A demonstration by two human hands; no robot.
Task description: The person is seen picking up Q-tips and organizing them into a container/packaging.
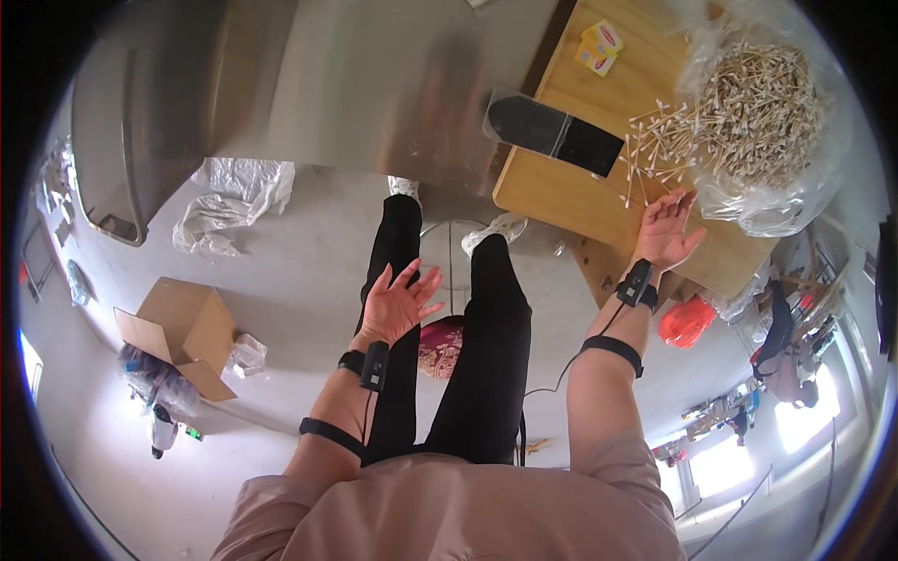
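My left hand hovers over my lap, palm up, fingers spread, with nothing in it. At the front edge of the wooden table, my right hand is turned palm up, its fingers apart and holding nothing. Its fingertips are close to loose cotton swabs that spill out toward the left. A large heap of cotton swabs lies in a clear plastic bag just beyond that hand. Left of the swabs rests a flat dark sleeve, partly over the table's edge. Small yellow packets lie farther back.
A wide shiny metal surface adjoins the table on the left. On the floor are crumpled plastic sheeting and an open cardboard box. A red plastic bag is below the table's right side. People are in the background.
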